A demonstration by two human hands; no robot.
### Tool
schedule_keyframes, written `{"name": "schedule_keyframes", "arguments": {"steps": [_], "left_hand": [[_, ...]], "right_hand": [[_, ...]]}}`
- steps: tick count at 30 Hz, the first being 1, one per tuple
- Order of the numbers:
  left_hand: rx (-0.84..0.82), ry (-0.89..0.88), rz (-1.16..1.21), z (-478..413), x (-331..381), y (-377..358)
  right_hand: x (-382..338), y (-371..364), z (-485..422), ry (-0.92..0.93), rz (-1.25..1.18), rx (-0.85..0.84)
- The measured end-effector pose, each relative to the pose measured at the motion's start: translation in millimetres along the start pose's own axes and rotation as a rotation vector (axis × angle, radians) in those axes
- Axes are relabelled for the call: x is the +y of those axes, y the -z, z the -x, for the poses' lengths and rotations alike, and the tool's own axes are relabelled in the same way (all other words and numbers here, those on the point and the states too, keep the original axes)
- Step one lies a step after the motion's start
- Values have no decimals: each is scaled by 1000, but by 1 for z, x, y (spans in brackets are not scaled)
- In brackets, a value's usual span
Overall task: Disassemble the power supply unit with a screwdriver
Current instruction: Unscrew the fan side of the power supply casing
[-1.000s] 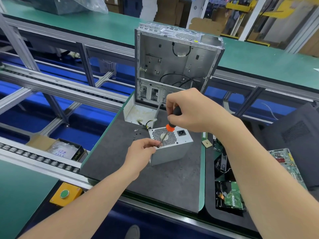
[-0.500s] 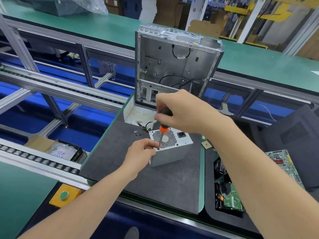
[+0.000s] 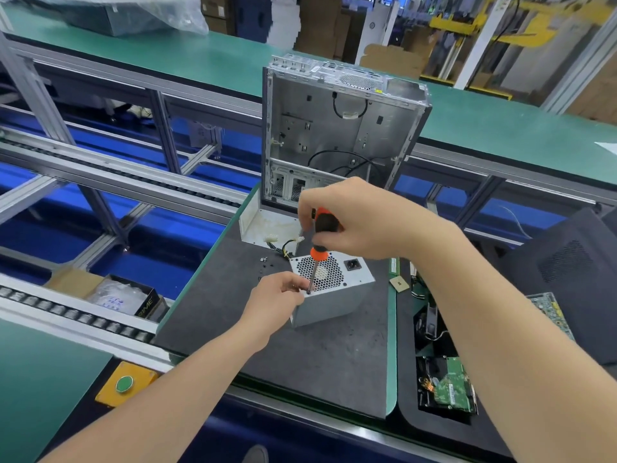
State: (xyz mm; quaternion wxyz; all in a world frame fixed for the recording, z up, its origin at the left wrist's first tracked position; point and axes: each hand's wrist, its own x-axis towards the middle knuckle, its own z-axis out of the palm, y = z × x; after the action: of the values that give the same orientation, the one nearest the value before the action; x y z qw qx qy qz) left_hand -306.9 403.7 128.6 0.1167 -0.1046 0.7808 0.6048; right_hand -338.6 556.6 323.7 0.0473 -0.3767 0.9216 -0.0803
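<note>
I have the power supply unit (image 3: pixel 334 295) sitting on the dark worktop (image 3: pixel 317 362) with its fan grille (image 3: pixel 322 272) facing up, and everything hinges on its near-left top corner. My right hand (image 3: pixel 354 218) is above the unit, its fingers wrapped around the black-and-orange handle of the screwdriver (image 3: pixel 318 253). The shaft runs steeply down and leans slightly toward me, so the tip lands right at that corner, where I judge a case screw sits; the screw head itself is too small for me to make out. My left hand (image 3: pixel 277 295) is at the unit's left side, fingers curled onto that same corner just beside the tip, bracing the box. The right hand is the working one, and the left is the nearer to the corner. The tool's long axis is close to upright but not square to the top face, so I would want it straighter over the corner before turning, or the tip may cam out toward my left fingers. A few loose screws (image 3: pixel 263 260) lie on the worktop just left of the unit, and the open computer case (image 3: pixel 334 128) stands upright behind it.
</note>
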Motion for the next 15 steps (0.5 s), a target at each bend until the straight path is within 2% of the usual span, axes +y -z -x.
{"name": "schedule_keyframes", "arguments": {"steps": [4, 8, 9, 13, 15], "left_hand": [[-12, 11, -4, 0, 0, 0], [-8, 29, 26, -1, -1, 0], [-10, 32, 26, -1, -1, 0], [-20, 34, 39, -3, -1, -1], [-19, 43, 39, -4, 0, -1]], "right_hand": [[2, 8, 4, -35, 4, -51], [-3, -3, -6, -312, 304, 50], [-2, -5, -8, -316, 318, 70], [-1, -2, -6, -46, 72, 2], [-2, 3, -2, 44, 31, -55]]}}
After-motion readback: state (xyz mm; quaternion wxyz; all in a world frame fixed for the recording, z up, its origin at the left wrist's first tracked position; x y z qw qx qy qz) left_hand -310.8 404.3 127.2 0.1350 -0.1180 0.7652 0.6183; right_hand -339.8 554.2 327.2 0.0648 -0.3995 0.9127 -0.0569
